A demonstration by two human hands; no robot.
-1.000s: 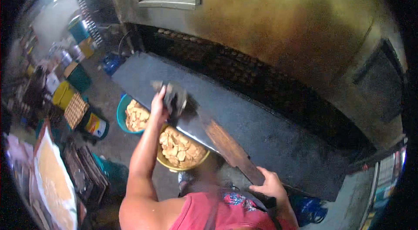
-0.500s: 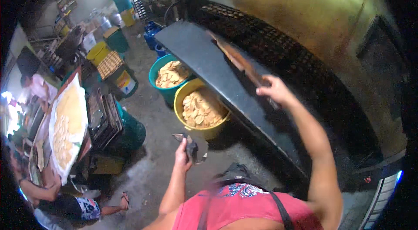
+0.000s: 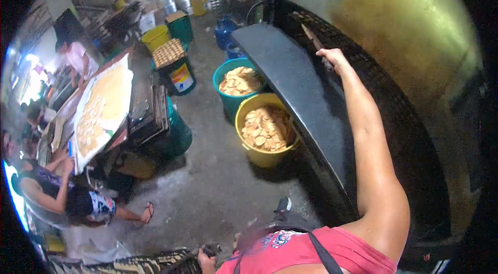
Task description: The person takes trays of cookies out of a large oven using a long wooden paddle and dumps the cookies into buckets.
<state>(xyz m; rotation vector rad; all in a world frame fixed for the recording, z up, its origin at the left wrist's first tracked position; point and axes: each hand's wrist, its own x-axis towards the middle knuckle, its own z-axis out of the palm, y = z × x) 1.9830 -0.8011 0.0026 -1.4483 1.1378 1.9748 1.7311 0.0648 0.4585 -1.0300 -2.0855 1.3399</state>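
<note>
My right arm reaches out over the dark metal ledge (image 3: 290, 77). My right hand (image 3: 335, 59) is closed on the handle end of a long, flat, brown stick (image 3: 311, 35), whose far part points toward the dark oven-like opening behind the ledge. At the bottom edge, my left hand (image 3: 206, 262) is closed around a dark cloth-like piece (image 3: 211, 249), partly cut off by the frame. Just below the ledge stand a yellow bucket (image 3: 244, 142) and a green bucket (image 3: 220, 95), both heaped with flat, pale-brown biscuits (image 3: 267, 129).
Rows of small pieces (image 3: 358, 40) lie inside the dark opening beyond the ledge. At left, two people work beside a table with a sheet of dough (image 3: 111, 95). Stacked trays (image 3: 155, 113) and a tray of biscuits (image 3: 169, 51) sit nearby. Slatted racks (image 3: 129, 266) edge the bottom left.
My right hand has moved farther out with the stick, toward the opening. My left hand has dropped to the lower edge with the dark piece. The whole view has turned left.
</note>
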